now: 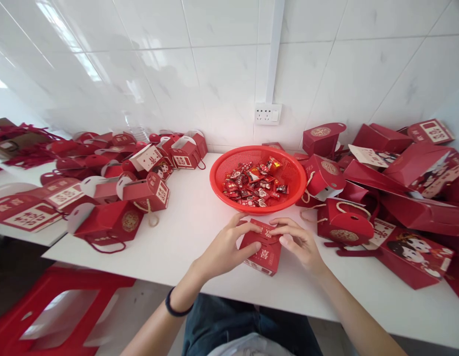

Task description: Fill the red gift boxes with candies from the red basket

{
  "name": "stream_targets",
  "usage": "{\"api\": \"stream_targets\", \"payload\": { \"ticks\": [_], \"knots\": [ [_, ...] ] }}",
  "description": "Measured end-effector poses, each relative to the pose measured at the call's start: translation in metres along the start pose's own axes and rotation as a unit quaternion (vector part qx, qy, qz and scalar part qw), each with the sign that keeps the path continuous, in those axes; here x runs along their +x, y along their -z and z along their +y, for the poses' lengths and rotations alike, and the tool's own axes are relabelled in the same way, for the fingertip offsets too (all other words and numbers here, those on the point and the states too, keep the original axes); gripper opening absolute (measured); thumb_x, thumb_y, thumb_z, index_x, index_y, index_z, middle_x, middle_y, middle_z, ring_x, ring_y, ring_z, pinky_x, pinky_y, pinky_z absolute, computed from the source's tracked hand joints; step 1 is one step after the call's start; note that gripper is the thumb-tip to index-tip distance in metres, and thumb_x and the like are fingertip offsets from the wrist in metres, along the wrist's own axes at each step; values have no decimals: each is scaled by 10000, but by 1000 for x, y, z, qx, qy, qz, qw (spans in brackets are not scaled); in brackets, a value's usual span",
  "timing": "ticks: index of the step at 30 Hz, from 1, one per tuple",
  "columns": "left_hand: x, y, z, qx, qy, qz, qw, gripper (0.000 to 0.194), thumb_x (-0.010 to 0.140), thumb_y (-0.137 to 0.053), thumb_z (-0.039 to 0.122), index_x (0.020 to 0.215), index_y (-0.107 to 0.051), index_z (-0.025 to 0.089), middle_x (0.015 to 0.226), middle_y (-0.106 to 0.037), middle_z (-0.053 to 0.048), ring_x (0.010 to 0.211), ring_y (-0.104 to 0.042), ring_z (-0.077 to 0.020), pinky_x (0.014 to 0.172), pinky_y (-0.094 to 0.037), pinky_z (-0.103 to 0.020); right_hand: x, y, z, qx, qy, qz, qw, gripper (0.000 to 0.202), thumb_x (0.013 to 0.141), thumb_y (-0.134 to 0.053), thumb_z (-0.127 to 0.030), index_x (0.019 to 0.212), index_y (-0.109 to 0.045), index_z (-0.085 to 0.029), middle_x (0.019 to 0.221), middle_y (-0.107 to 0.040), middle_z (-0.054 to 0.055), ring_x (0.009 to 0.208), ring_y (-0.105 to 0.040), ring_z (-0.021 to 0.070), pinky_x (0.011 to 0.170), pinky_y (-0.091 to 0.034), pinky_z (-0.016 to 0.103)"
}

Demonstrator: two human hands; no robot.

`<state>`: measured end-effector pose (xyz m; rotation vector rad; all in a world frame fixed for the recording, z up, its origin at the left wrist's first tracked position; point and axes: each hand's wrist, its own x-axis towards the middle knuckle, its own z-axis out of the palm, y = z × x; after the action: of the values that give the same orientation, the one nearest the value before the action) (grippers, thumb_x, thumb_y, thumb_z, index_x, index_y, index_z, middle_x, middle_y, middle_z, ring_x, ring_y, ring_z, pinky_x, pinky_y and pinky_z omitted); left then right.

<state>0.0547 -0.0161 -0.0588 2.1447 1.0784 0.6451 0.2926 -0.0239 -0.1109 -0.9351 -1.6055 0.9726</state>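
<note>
Seen from over the person's head, the left hand [227, 249] and the right hand [301, 242] meet at a small red box [265, 254] on the white table [192, 242], close to the near edge. The left hand has its thumb on the box's top and its fingers reaching toward the far side, thumb and fingers spread apart. The right hand comes in at the other side, fingertips on the top near the flap, thumb by the edge. Both are touching the box — whether either one is really pinching it, I can't tell from here.

Just beyond the hands sits a red plastic basket [264, 209], with small wrapped sweets [248, 185] heaped inside. Off to the left stand red boxes [111, 222], some with cord handles; on the right more red boxes [398, 207] lie in a jumble, a few tipped over. A dark band [173, 307] circles the left wrist. Behind it all is a white tiled wall [229, 74] with a socket [267, 114] — and a red stool [32, 316] stands at lower left.
</note>
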Motion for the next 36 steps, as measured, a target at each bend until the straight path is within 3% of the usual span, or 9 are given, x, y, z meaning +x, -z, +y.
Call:
{"api": "stream_targets", "payload": {
  "ticks": [6, 10, 15, 18, 21, 26, 30, 33, 36],
  "knots": [
    [-4, -39, 20, 158, 37, 96, 982, 207, 918, -510, 98, 1051, -641, 188, 1455, -552, -194, 1249, -640, -335, 1015, -567, -523, -1, 0, 8, 5, 30, -10, 999, 269, 936, -694, -497, 1047, -821, -288, 1201, -732, 111, 1157, -680, 293, 1040, -517, 465],
    [-6, -55, 22, 188, 12, 140, 972, 103, 946, -613, 247, 1037, -620, 198, 1433, -593, -198, 1244, -648, -349, 984, -582, -529, -1, 4, 10, 19, 31, -21, 999, 276, 942, -688, -508, 1061, -822, -298, 1192, -739, 104, 1151, -682, 288, 1037, -517, 455],
    [-16, -61, 24, 200, 14, 131, 971, 661, 704, -878, 536, 1175, -593, 171, 1514, -515, -278, 1384, -532, -453, 1042, -537, -615, -1, 4, 7, 39, 15, -37, 998, 281, 948, -677, -515, 1055, -826, -302, 1185, -745, 99, 1143, -684, 288, 1037, -518, 453],
    [-24, -59, 24, 193, 39, 114, 974, 747, 667, -900, 529, 1241, -595, 162, 1566, -454, -294, 1369, -547, -468, 1022, -552, -616, -1, 3, 7, 48, 14, -52, 997, 301, 944, -676, -526, 1081, -826, -304, 1217, -742, 105, 1176, -677, 302, 1060, -506, 474],
    [-33, -49, 20, 187, 61, 106, 975, 680, 731, -860, 406, 1322, -603, 187, 1603, -422, -269, 1359, -571, -450, 1023, -564, -592, -2, 4, 7, 54, 8, -86, 995, 360, 941, -665, -554, 1157, -814, -308, 1317, -718, 116, 1270, -639, 331, 1124, -456, 520],
    [-44, -20, 13, 164, 78, 80, 980, 635, 742, -819, 318, 1355, -663, 261, 1553, -524, -178, 1361, -588, -404, 1075, -554, -540, -5, 1, 6, 83, -13, -152, 985, 476, 914, -668, -623, 1281, -761, -335, 1484, -630, 105, 1400, -549, 359, 1197, -362, 570],
    [-50, 8, 10, 130, 124, 70, 981, 576, 733, -810, 320, 1302, -728, 282, 1518, -574, -139, 1316, -632, -375, 1086, -552, -502, -7, -3, 9, 101, -11, -176, 979, 542, 911, -665, -641, 1358, -709, -337, 1520, -596, 117, 1420, -523, 347, 1127, -443, 522],
    [-56, 32, 5, 99, 135, 77, 983, 495, 769, -779, 361, 1259, -757, 297, 1466, -628, -109, 1293, -652, -349, 1094, -547, -477, -7, -3, 12, 111, -3, -170, 979, 512, 927, -661, -616, 1351, -708, -332, 1490, -615, 122, 1341, -582, 313, 1034, -509, 448],
    [-60, 61, -7, 102, 128, 139, 977, 461, 809, -748, 487, 1234, -768, 311, 1427, -665, -87, 1310, -639, -347, 1102, -536, -475, -7, -1, 13, 113, -3, -153, 982, 447, 934, -664, -594, 1288, -737, -332, 1423, -654, 112, 1187, -659, 266, 985, -527, 401]
  ]
}}
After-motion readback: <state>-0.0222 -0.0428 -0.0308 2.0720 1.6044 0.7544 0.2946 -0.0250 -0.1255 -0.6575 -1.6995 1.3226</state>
